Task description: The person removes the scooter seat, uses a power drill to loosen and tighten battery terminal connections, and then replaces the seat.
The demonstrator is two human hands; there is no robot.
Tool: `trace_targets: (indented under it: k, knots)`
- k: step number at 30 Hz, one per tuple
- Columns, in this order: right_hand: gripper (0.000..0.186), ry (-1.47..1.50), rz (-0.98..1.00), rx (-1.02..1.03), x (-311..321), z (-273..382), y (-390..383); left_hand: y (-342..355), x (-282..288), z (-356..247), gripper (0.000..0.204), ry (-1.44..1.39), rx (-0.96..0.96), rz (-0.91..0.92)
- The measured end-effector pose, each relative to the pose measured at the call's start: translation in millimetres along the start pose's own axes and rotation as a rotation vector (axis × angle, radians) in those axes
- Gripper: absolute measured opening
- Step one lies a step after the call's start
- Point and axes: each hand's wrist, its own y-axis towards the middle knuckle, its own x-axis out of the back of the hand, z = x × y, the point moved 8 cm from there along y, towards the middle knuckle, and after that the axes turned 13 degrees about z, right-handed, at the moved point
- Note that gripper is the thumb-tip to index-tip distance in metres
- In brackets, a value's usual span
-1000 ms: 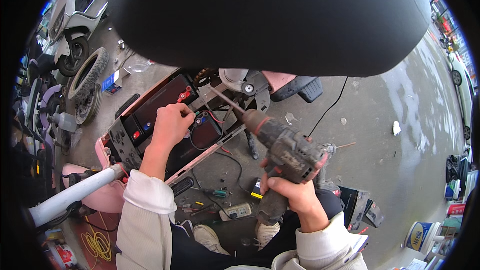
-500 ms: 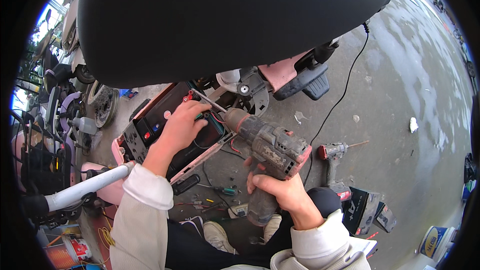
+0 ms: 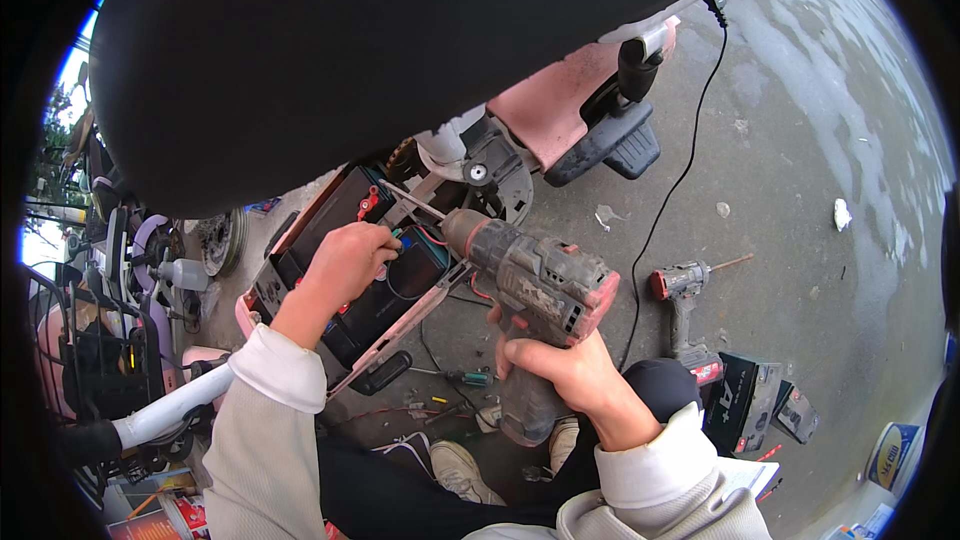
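Note:
My right hand is wrapped round the grip of a worn cordless drill, its chuck pointing up and left. A long thin bit runs from the chuck toward a red terminal cover on the black batteries, which sit in an open pink-edged compartment. Over the batteries, the fingers of my left hand are closed together beside a blue terminal piece and a dark wire. What lies between those fingertips is hidden.
A black seat covers the upper view. On the concrete to the right lie a second drill, dark boxes and a black cable. A green-handled screwdriver lies before my shoes. Vehicle parts crowd the left.
My left hand has drawn back from beside the drill bit and its fingers have curled in, uncovering more of the red terminal cover. The drill stays in my right hand, much as before.

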Motion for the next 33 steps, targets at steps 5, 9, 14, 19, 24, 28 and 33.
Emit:
trace_targets:
  k: [5,9,14,19,24,28,33]
  knots:
    - [0.046,-0.026,0.005,-0.034,4,0,5,13,5,2,0.016,-0.089,0.003,0.106]
    - [0.046,-0.005,-0.017,-0.033,9,-4,12,31,11,-9,0.016,-0.145,0.046,0.242]
    - [0.046,-0.072,-0.03,0.005,17,4,15,45,7,-11,0.018,-0.042,-0.02,0.382]
    - [0.049,0.017,0.002,-0.011,15,4,21,50,6,5,0.021,-0.226,0.051,0.461]
    - [0.052,0.036,0.025,-0.03,16,7,18,62,6,-8,0.027,-0.099,0.033,0.576]
    - [0.05,0.034,0.004,-0.023,18,16,14,69,12,-15,0.035,0.035,0.025,0.544]
    - [0.049,0.077,0.01,-0.033,11,8,15,87,13,-10,0.039,0.146,0.198,0.815]
